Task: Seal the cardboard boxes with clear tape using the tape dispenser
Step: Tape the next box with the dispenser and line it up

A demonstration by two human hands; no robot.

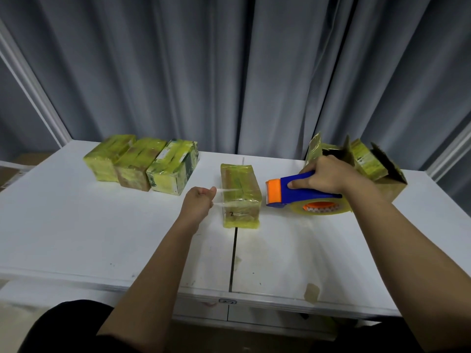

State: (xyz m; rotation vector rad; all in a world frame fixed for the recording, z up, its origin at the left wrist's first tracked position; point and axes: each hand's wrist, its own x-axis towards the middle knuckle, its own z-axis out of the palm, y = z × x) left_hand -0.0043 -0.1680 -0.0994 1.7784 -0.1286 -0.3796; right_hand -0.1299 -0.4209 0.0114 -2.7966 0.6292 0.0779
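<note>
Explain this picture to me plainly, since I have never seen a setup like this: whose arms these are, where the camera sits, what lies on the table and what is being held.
There is no machine here. The one picture comes from a camera worn on a person's head, looking forward and down, so the two bare arms are that person's own.

The right hand grips the blue and orange tape dispenser, which carries a roll of clear tape. The left hand pinches the free end of a tape strip that runs across the middle box, which stands on the white table.

At the far left, three taped boxes stand side by side. At the far right, behind the right hand, is an open carton with its flaps up and another box in it. A grey curtain hangs behind the table.
</note>
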